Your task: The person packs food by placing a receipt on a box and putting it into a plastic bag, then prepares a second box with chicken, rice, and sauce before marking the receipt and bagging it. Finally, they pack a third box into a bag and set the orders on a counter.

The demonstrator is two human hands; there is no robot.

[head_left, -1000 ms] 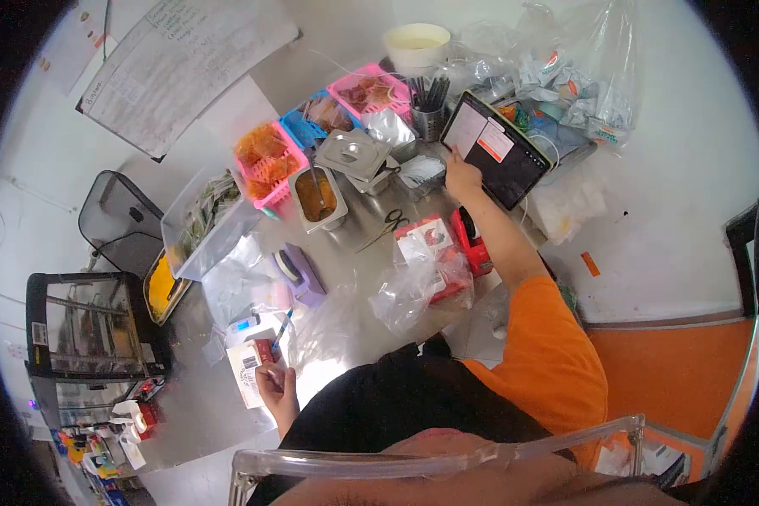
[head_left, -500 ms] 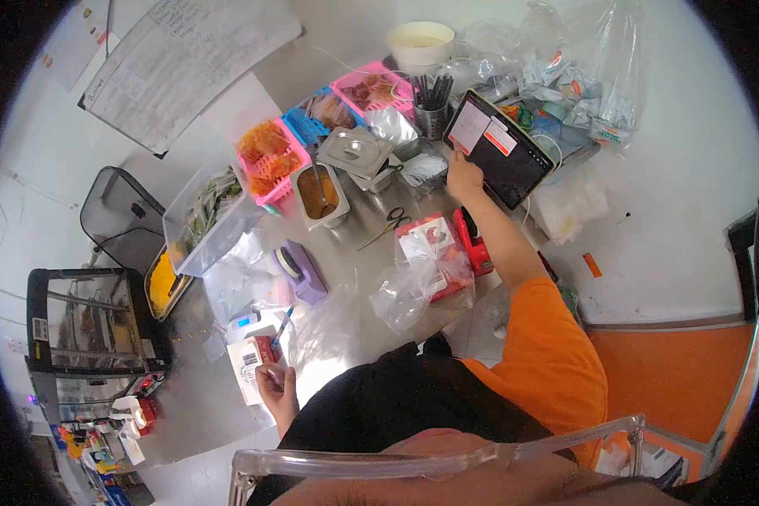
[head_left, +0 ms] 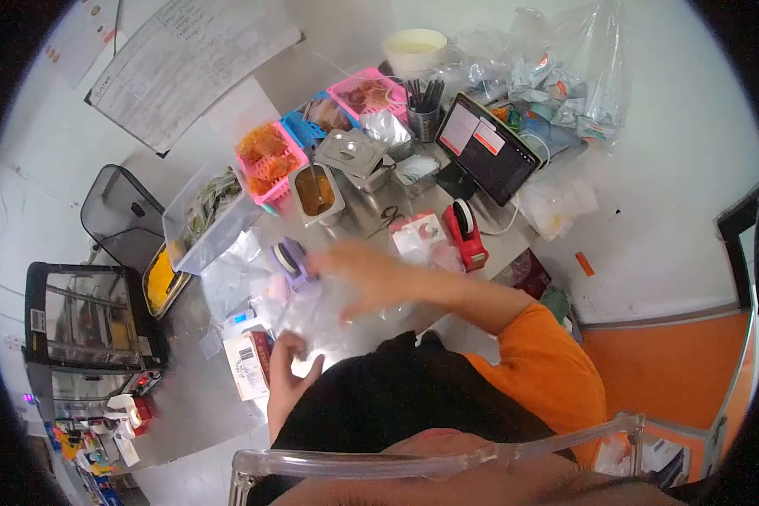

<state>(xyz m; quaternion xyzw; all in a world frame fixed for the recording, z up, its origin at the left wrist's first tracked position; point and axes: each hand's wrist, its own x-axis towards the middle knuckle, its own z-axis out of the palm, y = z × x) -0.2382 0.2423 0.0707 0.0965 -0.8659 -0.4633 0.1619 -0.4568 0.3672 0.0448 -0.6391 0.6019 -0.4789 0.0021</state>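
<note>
Clear plastic bag pinched by left hand; blurred right hand spread open above it.

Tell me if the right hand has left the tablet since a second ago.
Yes. The right hand has come off the tablet and swung down and left across the counter; it is now blurred over the clear plastic bag, near the purple tape dispenser.

Your clear plastic bag lies crumpled and glossy on the steel tabletop, just in front of your body. It is thin, see-through and wrinkled, catching bright glare. Your left hand touches its near edge, and your right hand, blurred, is over its top.
</note>
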